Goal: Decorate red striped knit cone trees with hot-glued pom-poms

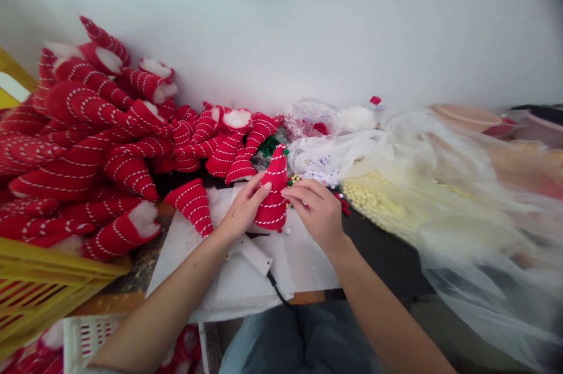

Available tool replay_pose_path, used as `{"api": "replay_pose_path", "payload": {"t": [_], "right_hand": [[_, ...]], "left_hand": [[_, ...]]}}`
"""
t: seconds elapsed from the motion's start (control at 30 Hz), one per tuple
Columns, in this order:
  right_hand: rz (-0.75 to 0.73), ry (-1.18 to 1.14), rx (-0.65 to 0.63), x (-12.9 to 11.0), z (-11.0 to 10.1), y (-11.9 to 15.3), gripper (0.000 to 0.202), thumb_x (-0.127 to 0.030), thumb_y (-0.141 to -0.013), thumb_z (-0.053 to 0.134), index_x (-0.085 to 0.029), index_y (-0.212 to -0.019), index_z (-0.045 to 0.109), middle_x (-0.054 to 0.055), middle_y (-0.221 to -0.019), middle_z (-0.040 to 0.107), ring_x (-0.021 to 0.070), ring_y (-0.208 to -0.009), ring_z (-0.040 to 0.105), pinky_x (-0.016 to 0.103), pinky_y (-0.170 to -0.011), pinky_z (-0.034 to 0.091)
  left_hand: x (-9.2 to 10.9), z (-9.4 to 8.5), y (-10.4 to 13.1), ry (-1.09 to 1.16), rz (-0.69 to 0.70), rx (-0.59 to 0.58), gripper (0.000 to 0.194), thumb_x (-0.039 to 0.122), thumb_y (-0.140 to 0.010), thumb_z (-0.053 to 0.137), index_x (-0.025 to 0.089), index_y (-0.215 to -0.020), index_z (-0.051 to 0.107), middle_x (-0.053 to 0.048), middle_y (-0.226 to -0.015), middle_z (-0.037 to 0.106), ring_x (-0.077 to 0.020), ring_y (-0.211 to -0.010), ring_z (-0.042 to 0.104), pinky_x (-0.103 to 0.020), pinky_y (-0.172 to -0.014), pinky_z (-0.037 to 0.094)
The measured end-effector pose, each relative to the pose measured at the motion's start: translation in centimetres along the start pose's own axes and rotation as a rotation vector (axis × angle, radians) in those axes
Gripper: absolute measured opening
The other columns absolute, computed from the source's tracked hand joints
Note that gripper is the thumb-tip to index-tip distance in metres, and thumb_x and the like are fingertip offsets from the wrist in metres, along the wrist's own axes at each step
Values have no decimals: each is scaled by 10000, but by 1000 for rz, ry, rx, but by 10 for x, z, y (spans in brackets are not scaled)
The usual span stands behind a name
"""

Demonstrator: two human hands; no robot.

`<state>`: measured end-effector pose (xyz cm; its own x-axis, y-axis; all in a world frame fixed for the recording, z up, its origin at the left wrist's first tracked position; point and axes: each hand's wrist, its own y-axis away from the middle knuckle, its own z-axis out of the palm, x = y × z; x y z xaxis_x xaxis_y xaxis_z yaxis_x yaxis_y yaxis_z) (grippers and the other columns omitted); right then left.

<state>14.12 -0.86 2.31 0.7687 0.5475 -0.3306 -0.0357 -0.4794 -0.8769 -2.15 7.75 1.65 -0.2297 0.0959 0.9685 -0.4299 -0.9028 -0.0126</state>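
My left hand (245,208) is closed around a red stuffed cone (273,201) with white dashed stitching, holding it upright above the white paper. A small green pom-pom (285,152) sits near its tip. At the cone's right edge, my right hand (320,213) is pinched; whatever is between its fingertips is too small to make out. Under the cone, a white glue gun (254,255) with a black cord lies on the paper (308,271). Another red cone (193,204) rests left of my left hand. Red pom-poms (344,205) lie just beyond my right hand.
A large heap of red stuffed cones (83,122) fills the left, beside a yellow crate (57,280). White pom-poms (319,167) and yellow pom-poms (382,198) lie in thin plastic bags (466,186) on the right. A pink basin (466,117) stands behind. Below is a white basket (90,333).
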Motion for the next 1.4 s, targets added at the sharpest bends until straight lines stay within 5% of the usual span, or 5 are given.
{"api": "replay_pose_path", "payload": {"t": [0.33, 0.6, 0.93, 1.13, 1.4], "right_hand": [[259, -30, 40, 5, -13, -7, 114, -206, -972, 683, -259, -922, 772, 42, -916, 754, 199, -864, 712, 325, -771, 589], [322, -105, -921, 28, -1, 10, 204, 3, -851, 688, -185, -809, 754, 27, -867, 730, 168, -815, 673, 269, -765, 481], [468, -75, -1076, 42, -19, 7, 206, -30, -753, 800, -188, -886, 800, 24, -835, 751, 179, -778, 682, 252, -697, 470], [387, -100, -999, 33, -19, 4, 181, -55, -821, 725, -197, -911, 792, 17, -830, 776, 171, -744, 705, 258, -691, 493], [35, -40, -213, 6, -8, -1, 144, -210, -998, 614, -227, -1026, 755, 41, -922, 803, 165, -794, 741, 275, -773, 577]], "left_hand": [[7, 2, -6, 210, -88, 126, 340, 395, -826, 803, 253, -1131, 751, -57, -1130, 809, -291, -1145, 734, -383, -1005, 577], [34, -5, -16, 475, -126, 281, 330, 458, -934, 646, 217, -1146, 719, -30, -933, 813, -225, -964, 781, -332, -925, 617], [30, -7, -19, 499, -62, 281, 298, 422, -952, 637, 204, -1137, 721, -26, -947, 811, -191, -918, 772, -298, -902, 606], [25, -7, -18, 449, -104, 281, 394, 448, -899, 701, 204, -1208, 692, -37, -988, 814, -212, -974, 773, -317, -915, 606], [4, 0, -15, 243, 29, 245, 346, 351, -863, 742, 255, -1192, 694, -46, -1218, 778, -247, -1191, 711, -346, -1017, 560]]}}
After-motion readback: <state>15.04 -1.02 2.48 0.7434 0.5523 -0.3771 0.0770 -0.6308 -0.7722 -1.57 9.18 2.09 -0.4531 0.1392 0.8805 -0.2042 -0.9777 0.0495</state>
